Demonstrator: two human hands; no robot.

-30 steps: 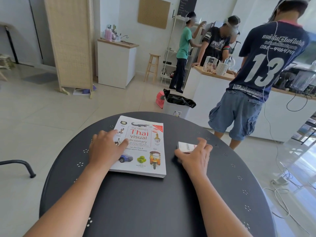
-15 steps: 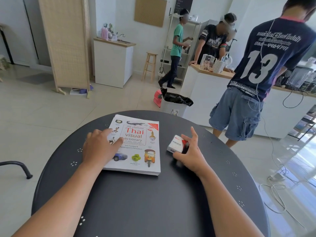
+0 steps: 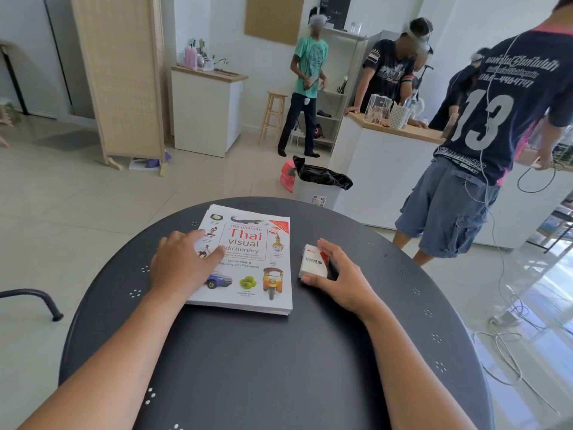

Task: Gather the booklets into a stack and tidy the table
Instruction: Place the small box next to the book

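A stack of booklets with a white "Thai visual dictionary" cover [image 3: 251, 259] on top lies on the round dark table [image 3: 279, 367], toward its far side. My left hand [image 3: 183, 265] rests flat on the stack's left half, fingers spread. Just right of the stack stands a small white and red box marked "VESS" [image 3: 313, 263], tilted on its edge. My right hand [image 3: 339, 277] holds that box, thumb at its near end and fingers behind it.
A person in a dark "13" shirt [image 3: 483, 144] stands close beyond the table's right edge. A white bin with a black bag [image 3: 316, 184] sits on the floor behind the table. White cables [image 3: 508, 342] lie on the floor at the right. A black chair leg [image 3: 37, 301] juts in at left.
My right hand has tipped the small box up from lying under the palm to standing on its edge and drawn it slightly closer to the booklets. My left hand has stayed on the stack.
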